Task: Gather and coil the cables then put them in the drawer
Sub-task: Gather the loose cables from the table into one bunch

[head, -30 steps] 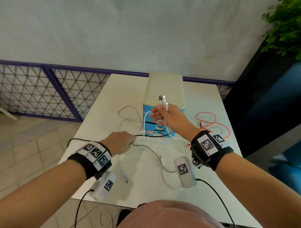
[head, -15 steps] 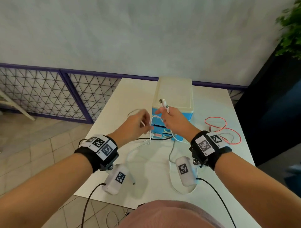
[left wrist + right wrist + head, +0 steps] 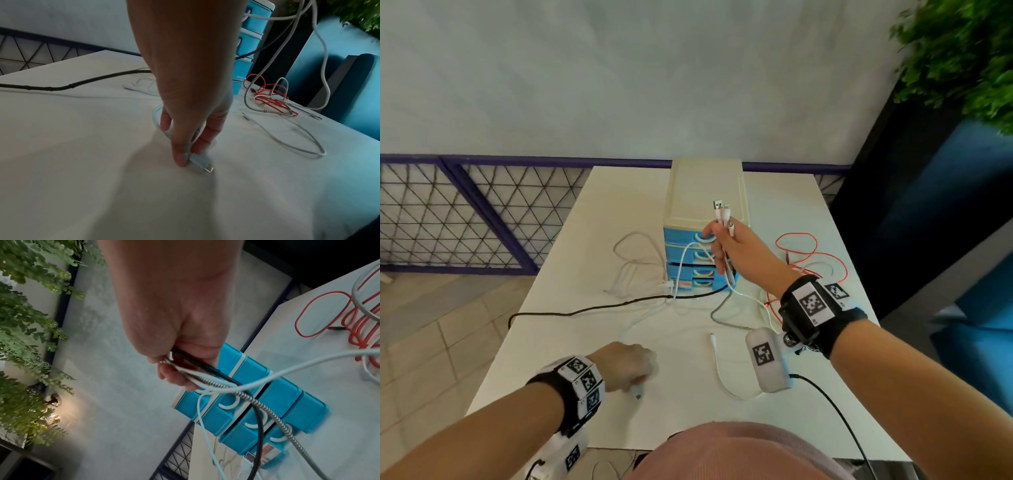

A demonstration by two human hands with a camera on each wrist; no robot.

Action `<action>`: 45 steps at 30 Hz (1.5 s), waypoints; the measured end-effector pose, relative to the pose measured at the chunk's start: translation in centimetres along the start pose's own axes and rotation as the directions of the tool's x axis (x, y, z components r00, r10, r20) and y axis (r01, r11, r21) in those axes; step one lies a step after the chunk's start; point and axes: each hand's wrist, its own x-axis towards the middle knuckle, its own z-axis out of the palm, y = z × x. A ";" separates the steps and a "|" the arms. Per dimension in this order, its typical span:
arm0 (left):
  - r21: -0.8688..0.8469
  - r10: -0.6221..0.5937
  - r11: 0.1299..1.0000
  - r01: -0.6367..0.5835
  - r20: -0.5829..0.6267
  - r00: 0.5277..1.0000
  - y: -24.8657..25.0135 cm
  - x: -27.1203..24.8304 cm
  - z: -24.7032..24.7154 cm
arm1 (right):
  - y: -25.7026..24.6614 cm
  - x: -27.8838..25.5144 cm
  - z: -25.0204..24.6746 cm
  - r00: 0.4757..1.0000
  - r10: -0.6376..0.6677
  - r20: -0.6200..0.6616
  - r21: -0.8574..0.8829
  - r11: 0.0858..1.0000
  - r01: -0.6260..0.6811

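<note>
My right hand (image 3: 719,240) is raised in front of the blue drawer unit (image 3: 688,255) and grips a bundle of cable ends (image 3: 723,214) with the plugs pointing up. In the right wrist view this hand (image 3: 174,371) holds white, black and braided silver cables (image 3: 265,405) that trail down to the table. My left hand (image 3: 638,378) is low near the table's front edge. Its thumb and finger pinch the plug of a pale cable (image 3: 200,161) against the tabletop. A black cable (image 3: 585,310) runs across to the left edge.
A red cable (image 3: 808,253) lies tangled right of the drawers, with a grey one (image 3: 277,91) among it. A loose white cable (image 3: 633,260) lies left of them, and another white cable (image 3: 720,373) loops near the front. The white table (image 3: 592,240) ends at a railing and wall behind.
My left hand has drawn back from beside the drawers to the table's front edge and now pinches a plug there. My right hand has stayed up with its bundle.
</note>
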 end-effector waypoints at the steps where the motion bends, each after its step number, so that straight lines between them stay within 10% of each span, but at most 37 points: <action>1: -0.021 -0.005 1.000 0.005 0.003 1.000 0.0 -0.1 0.1 | 0.1 0.1 0.2 1.000 -0.002 0.002 -0.001 1.000 0.002; 8: -0.575 -0.204 0.818 -0.014 -0.313 0.928 -1.3 -0.1 -3.6 | -0.3 0.7 0.9 0.996 0.083 0.033 0.070 0.994 -0.085; 12: -0.754 -0.397 0.591 -0.286 -0.581 0.710 -0.1 -0.3 -10.8 | 0.2 0.4 0.7 0.991 0.129 0.043 0.136 0.982 -0.133; 17: -0.768 -0.580 0.411 -0.492 -0.636 0.509 0.0 -0.9 -16.5 | -0.7 0.4 2.0 0.995 0.055 0.082 0.287 0.955 -0.076; 23: -0.738 -0.650 -0.027 -0.674 -0.500 0.573 0.6 -0.9 -18.3 | -1.9 0.8 2.9 0.996 -0.036 0.086 0.297 0.955 0.009; 28: -0.799 -0.478 -0.114 -0.591 -0.477 0.738 1.8 -1.9 -19.5 | -4.3 1.0 3.6 0.994 -0.107 -0.018 0.300 0.948 0.107; 34: -0.830 -0.237 -0.051 -0.555 -0.530 0.814 2.0 -2.0 -18.7 | -6.7 1.6 3.6 0.997 -0.052 -0.065 0.655 0.751 0.082; 41: -0.725 -0.134 0.587 -0.359 -0.524 0.841 2.0 -0.3 -17.3 | -7.7 1.8 0.6 0.992 -0.056 -0.113 0.647 0.753 0.116; 45: -0.711 -0.200 0.656 -0.253 -0.486 0.851 -0.4 2.2 -13.4 | -8.9 1.8 -2.7 0.967 -0.069 -0.244 0.573 0.794 0.201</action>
